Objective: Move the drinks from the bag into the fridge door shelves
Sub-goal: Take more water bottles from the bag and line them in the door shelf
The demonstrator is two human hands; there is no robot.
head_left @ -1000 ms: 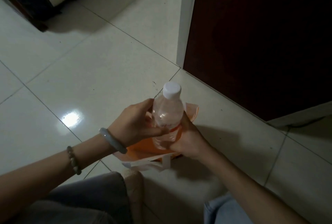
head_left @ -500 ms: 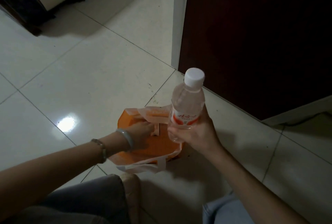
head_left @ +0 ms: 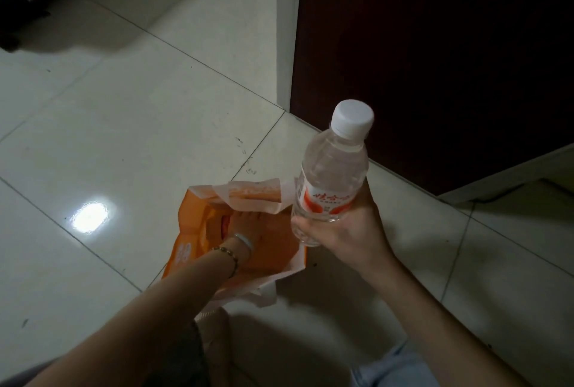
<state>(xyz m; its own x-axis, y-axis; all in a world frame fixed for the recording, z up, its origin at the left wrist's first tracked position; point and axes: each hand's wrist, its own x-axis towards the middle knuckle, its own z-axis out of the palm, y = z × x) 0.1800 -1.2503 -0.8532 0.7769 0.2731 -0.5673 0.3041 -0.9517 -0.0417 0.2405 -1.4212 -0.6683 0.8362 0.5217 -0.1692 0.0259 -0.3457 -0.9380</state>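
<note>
A clear water bottle (head_left: 332, 169) with a white cap and an orange-and-white label is upright in my right hand (head_left: 348, 228), which grips its lower part, just right of the bag. The orange bag (head_left: 189, 231) with white handles lies open on the tiled floor. My left hand (head_left: 240, 225) reaches down inside the bag, wrist with a bangle and bead bracelet at the opening. Its fingers are hidden in the bag, so I cannot tell whether they hold anything. The dark red fridge (head_left: 435, 60) stands at the upper right, door closed.
A white vertical edge (head_left: 287, 29) runs along the fridge's left side. Dark furniture (head_left: 18, 13) sits at the upper left. Pale glossy floor tiles (head_left: 124, 138) spread to the left. My knees are at the bottom of the view.
My right hand has lifted the bottle out of the bag, up and to the right. My left hand let go of the bottle and went down into the bag.
</note>
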